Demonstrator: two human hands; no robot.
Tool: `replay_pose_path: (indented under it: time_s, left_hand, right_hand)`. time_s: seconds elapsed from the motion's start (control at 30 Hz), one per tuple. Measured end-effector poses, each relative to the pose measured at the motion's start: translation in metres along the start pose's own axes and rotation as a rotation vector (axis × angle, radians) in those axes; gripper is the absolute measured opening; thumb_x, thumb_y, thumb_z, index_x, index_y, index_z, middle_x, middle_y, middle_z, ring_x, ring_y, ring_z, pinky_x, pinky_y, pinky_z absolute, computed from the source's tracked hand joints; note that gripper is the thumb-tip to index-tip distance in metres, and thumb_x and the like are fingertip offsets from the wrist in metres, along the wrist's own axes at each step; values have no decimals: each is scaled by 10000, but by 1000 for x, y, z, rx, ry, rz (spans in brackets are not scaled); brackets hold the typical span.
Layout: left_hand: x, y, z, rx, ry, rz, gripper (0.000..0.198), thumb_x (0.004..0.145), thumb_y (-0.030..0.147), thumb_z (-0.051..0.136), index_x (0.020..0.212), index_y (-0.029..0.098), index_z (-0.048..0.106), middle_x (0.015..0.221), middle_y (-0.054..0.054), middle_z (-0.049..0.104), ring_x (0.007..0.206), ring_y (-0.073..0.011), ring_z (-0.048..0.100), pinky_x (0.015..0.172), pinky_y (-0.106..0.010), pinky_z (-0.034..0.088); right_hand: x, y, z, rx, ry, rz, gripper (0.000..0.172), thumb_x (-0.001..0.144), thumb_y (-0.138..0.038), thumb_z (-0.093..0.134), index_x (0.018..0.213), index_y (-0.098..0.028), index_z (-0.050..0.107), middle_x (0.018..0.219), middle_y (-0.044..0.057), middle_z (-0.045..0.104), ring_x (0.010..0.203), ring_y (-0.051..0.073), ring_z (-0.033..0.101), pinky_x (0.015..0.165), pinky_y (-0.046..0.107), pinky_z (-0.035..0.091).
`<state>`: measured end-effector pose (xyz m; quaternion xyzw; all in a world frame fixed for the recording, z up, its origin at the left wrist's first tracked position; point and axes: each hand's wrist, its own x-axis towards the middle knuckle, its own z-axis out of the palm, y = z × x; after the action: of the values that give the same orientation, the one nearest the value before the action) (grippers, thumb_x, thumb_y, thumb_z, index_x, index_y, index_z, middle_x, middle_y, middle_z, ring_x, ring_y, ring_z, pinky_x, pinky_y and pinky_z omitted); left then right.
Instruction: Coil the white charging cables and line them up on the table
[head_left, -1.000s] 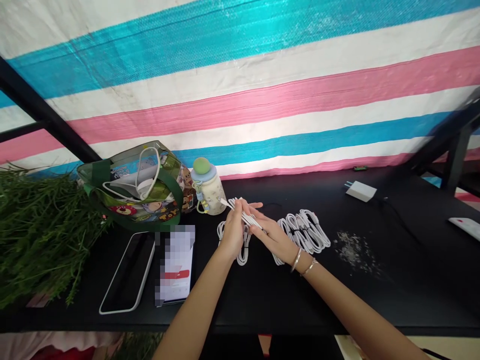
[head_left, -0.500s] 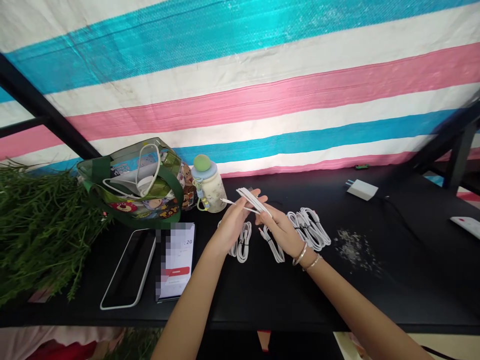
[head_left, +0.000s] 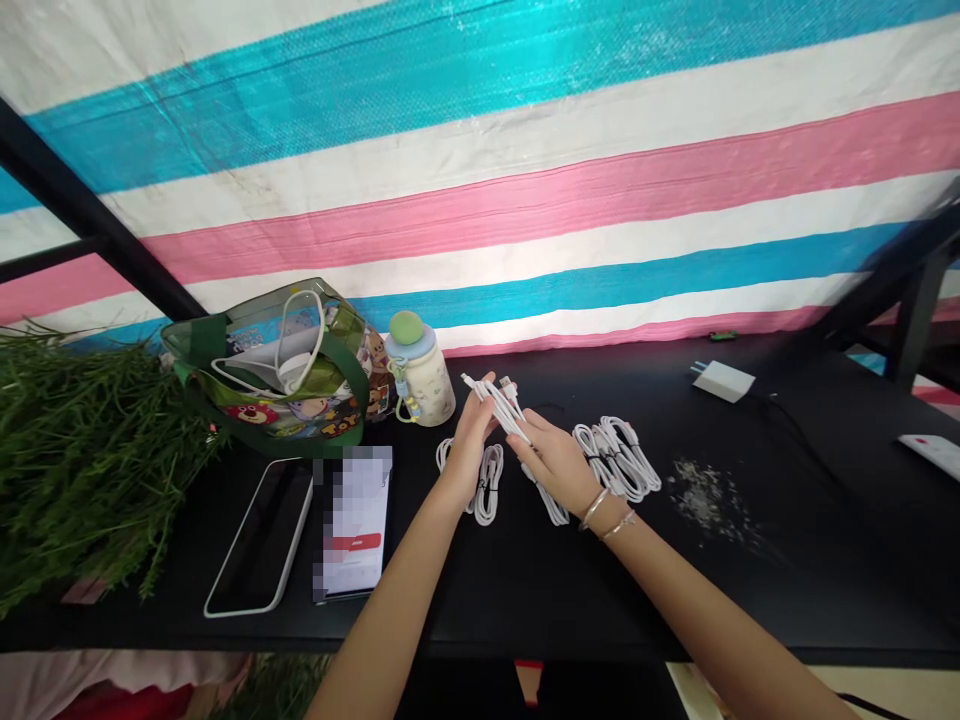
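A white charging cable [head_left: 504,408], folded into a long bundle, is held between both hands above the black table. My left hand [head_left: 469,440] grips it from the left, thumb on top. My right hand [head_left: 553,455], with bracelets at the wrist, closes on its lower right end. A plug end and a USB connector [head_left: 509,388] stick out at the bundle's upper end. Below the hands lie coiled white cables: one bundle [head_left: 488,485] beside my left wrist, another [head_left: 551,505] partly hidden under my right hand, and several tied coils [head_left: 619,458] to the right.
Left are a green plant [head_left: 82,460], a clear character bag [head_left: 300,400], a bottle [head_left: 424,385] with a green lid, and two phones, one dark [head_left: 259,540] and one lit [head_left: 356,560]. Right are pale scraps [head_left: 709,498], a white charger [head_left: 724,381] and a white device [head_left: 934,450].
The loose cable end that pointed left now lies along the bundle, and a USB connector shows at the top. My right hand has shifted slightly left, its fingers closing round the bundle.
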<state>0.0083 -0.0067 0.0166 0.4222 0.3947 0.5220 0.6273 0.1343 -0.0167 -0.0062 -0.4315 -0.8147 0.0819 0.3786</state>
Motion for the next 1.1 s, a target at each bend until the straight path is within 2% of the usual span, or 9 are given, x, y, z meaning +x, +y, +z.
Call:
replay_pose_path:
  time_s: [0.13, 0.27, 0.37, 0.63, 0.77, 0.93, 1.1]
  left_hand:
    - [-2, -1, 3, 8, 47, -25, 463, 903, 289, 437, 1359, 212, 412, 1198, -78, 663, 1147, -212, 593, 1083, -413, 328]
    - [-2, -3, 3, 24, 54, -6, 445, 906, 283, 444, 1344, 206, 436, 1158, -73, 681, 1152, -205, 590, 1082, -391, 336]
    - [-1, -4, 2, 44, 50, 13, 431, 906, 275, 444, 1331, 207, 456, 1158, -67, 681, 1171, -202, 577, 1076, -373, 350]
    - [-1, -6, 2, 106, 53, 25, 397, 877, 280, 500, 1267, 212, 528, 1266, -67, 617, 1295, -219, 461, 1098, -364, 323]
    - [-3, -6, 5, 120, 12, 6, 411, 868, 262, 511, 1275, 206, 516, 1120, -59, 692, 1204, -209, 550, 1099, -374, 320]
    - [-5, -4, 8, 159, 69, 18, 332, 853, 243, 509, 1172, 172, 570, 1017, -60, 724, 1154, -209, 585, 1099, -372, 310]
    - [-6, -2, 10, 88, 107, -37, 276, 841, 290, 491, 1067, 160, 583, 985, -77, 732, 1088, -222, 623, 1027, -369, 387]
  right_hand:
    - [-2, 2, 4, -232, -4, -66, 339, 968, -301, 316, 785, -198, 582, 715, 46, 564, 657, 173, 560, 529, 257, 397]
    - [-2, 1, 4, -355, 39, -150, 325, 967, -278, 340, 810, -179, 607, 729, 72, 588, 727, 199, 557, 591, 278, 415]
    - [-2, 0, 3, -404, 61, -179, 323, 962, -265, 365, 766, -174, 605, 699, 67, 572, 710, 197, 526, 596, 282, 401]
    - [-1, 1, 3, -484, 115, -145, 360, 963, -258, 356, 732, -173, 619, 673, 62, 543, 684, 201, 456, 590, 293, 366]
    - [-2, -3, 3, -478, 142, -187, 340, 957, -253, 370, 796, -159, 654, 718, 80, 571, 732, 210, 462, 612, 299, 369]
    - [-2, -9, 4, -489, 129, -215, 283, 933, -265, 438, 816, -163, 675, 757, 91, 602, 792, 221, 478, 645, 310, 371]
    - [-2, -11, 2, -419, 127, -189, 264, 930, -272, 446, 819, -168, 662, 755, 78, 636, 803, 207, 540, 650, 299, 383]
